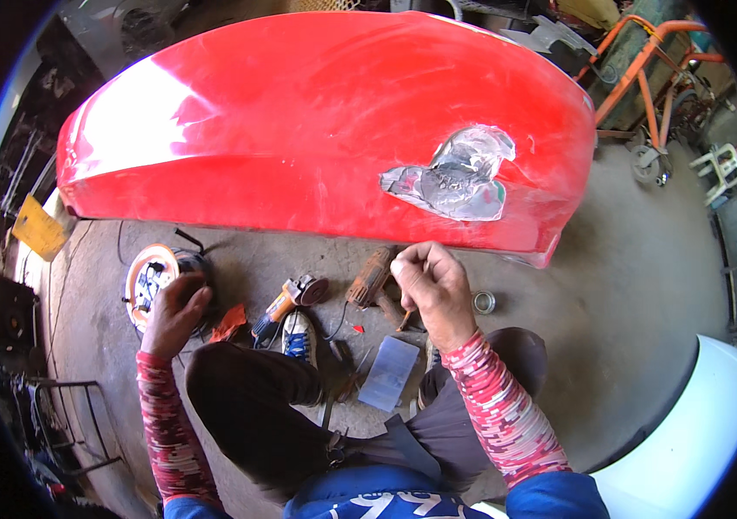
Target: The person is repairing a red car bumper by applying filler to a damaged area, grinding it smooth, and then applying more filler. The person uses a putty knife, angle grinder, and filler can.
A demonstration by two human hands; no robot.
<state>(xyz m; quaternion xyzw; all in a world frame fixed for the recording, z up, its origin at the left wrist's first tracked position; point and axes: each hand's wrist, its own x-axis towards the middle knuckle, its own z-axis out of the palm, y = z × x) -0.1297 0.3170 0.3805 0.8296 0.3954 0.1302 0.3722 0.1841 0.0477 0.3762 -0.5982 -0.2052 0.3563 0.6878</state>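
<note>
Gray floor (628, 277): a shoe (298, 342) could bump the too-close grinder (285, 301). Left hand (176, 317) half-curled, right hand (436, 292) pinched; can't tell if holding anything.

The red panel (317, 121) shines glossy at one end and turns dusty and matt toward the other, its silvery patch (457, 189) looks rough and wrinkled to me, the floor (645, 285) is dull concrete, the sheet (388, 374) smooth translucent plastic, and the trousers (247, 381) matt cloth.
</note>
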